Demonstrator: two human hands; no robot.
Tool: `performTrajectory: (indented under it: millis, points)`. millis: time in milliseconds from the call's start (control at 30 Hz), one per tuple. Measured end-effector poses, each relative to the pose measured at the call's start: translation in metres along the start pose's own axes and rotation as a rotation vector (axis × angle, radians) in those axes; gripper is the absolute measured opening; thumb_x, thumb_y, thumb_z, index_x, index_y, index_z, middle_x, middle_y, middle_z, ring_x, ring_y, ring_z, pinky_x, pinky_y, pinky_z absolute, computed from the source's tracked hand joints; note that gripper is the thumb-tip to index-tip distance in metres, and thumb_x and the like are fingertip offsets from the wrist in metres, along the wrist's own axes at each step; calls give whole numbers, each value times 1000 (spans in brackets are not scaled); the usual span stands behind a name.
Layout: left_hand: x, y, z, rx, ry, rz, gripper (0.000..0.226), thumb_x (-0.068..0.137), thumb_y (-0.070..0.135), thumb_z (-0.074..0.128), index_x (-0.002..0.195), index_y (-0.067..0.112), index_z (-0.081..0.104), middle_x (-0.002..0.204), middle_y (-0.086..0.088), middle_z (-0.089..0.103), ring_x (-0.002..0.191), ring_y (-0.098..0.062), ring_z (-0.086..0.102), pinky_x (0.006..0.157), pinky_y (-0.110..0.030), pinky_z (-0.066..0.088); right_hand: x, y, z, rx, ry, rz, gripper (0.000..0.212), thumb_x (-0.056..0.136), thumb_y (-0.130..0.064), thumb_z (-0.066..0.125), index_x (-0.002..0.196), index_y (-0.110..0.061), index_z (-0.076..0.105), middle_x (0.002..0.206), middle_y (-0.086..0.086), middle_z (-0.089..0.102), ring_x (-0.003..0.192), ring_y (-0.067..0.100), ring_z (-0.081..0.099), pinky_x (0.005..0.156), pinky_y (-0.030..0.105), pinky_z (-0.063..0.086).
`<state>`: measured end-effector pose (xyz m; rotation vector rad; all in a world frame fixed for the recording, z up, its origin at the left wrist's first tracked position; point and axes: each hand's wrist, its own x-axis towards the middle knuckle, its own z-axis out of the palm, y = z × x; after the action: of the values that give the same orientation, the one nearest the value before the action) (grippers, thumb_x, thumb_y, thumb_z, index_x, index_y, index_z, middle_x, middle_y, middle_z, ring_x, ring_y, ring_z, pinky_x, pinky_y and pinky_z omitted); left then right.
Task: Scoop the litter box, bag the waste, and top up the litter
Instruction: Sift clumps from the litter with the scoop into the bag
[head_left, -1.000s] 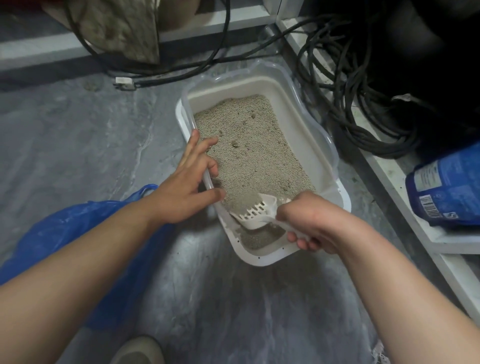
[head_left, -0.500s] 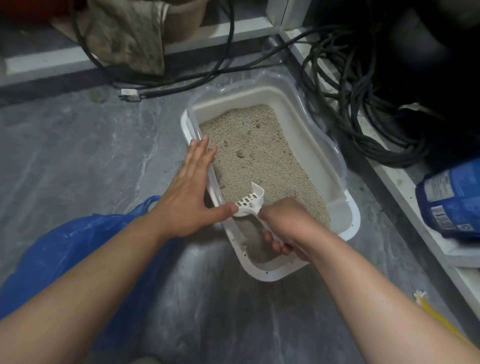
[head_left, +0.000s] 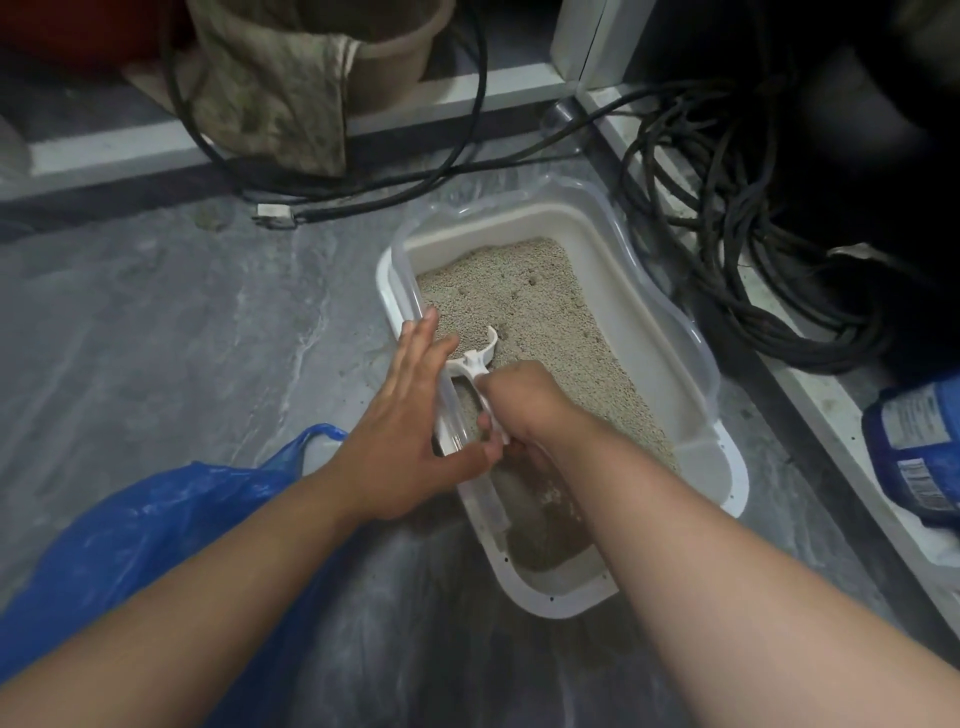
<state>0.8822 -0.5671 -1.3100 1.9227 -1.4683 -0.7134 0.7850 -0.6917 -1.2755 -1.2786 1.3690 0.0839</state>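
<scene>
Gripping white slotted scoop (head_left: 475, 358), right hand (head_left: 524, 405) over granular litter (head_left: 540, 312).

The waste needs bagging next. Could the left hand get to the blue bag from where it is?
Probably yes. The left hand rests open on the litter box rim, holding nothing, and the blue bag lies on the floor just beside that forearm, nothing between.

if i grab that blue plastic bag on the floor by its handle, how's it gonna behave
The blue plastic bag will probably be floppy: it lies crumpled on the floor with its handle loop sagging. It looks thin, so likely light and apt to collapse shut unless held open. What it holds cannot be seen.
</scene>
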Motion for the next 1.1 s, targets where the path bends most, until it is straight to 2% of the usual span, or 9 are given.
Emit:
performTrajectory:
  millis: [233, 433, 567, 667, 800, 1000, 1100]
  points:
    - [-2, 0, -3, -37, -32, -4, 111, 78, 69, 63, 159, 26, 1, 162, 19, -31, 153, -9, -22, 126, -51, 11, 21, -10, 9, 63, -45, -39, 25, 104, -26, 49, 116, -9, 62, 72, 9, 59, 41, 14, 48, 35, 15, 34]
    - [-5, -3, -5, -54, -26, 1, 109, 80, 64, 69, 158, 33, 0, 161, 22, -31, 153, -7, -19, 125, -48, 15, 13, 23, 2, 144, -58, -187, 28, 104, -27, 47, 102, -6, 64, 62, 7, 58, 42, 17, 47, 47, 28, 38]
    - [-5, -4, -5, -33, -17, -6, 110, 81, 63, 71, 159, 33, -1, 161, 23, -30, 153, -6, -17, 125, -49, 17, -7, 43, -9, 270, -23, -216, 32, 106, -22, 46, 104, 8, 55, 62, 10, 54, 42, 18, 47, 43, 28, 38]
    - [-6, -4, -4, -24, -10, -8, 111, 81, 59, 73, 159, 33, -1, 162, 22, -28, 154, -8, -15, 124, -53, 19, -20, 50, -19, 291, 7, -244, 28, 106, -21, 46, 97, 4, 56, 66, 14, 56, 43, 20, 51, 44, 30, 44]
    - [-7, -1, -4, -41, -10, -19, 109, 81, 60, 72, 158, 38, -3, 161, 25, -29, 154, -7, -16, 124, -54, 18, -29, 55, -28, 272, 50, -232, 29, 106, -22, 47, 94, 3, 57, 58, 7, 59, 38, 17, 48, 40, 26, 37]
    - [-7, -1, -3, -43, 3, -13, 107, 82, 62, 70, 158, 38, -2, 162, 24, -28, 155, -8, -13, 124, -54, 18, -41, 65, -27, 278, 42, -229, 28, 104, -24, 50, 90, -1, 58, 64, 8, 60, 42, 18, 47, 42, 24, 34]
    - [-7, -2, -2, -30, 13, -12, 107, 80, 67, 66, 158, 37, -1, 162, 24, -27, 154, -8, -16, 125, -53, 14, -49, 71, -27, 308, 39, -224, 27, 104, -25, 51, 86, -7, 58, 59, 6, 58, 41, 18, 46, 41, 22, 32]
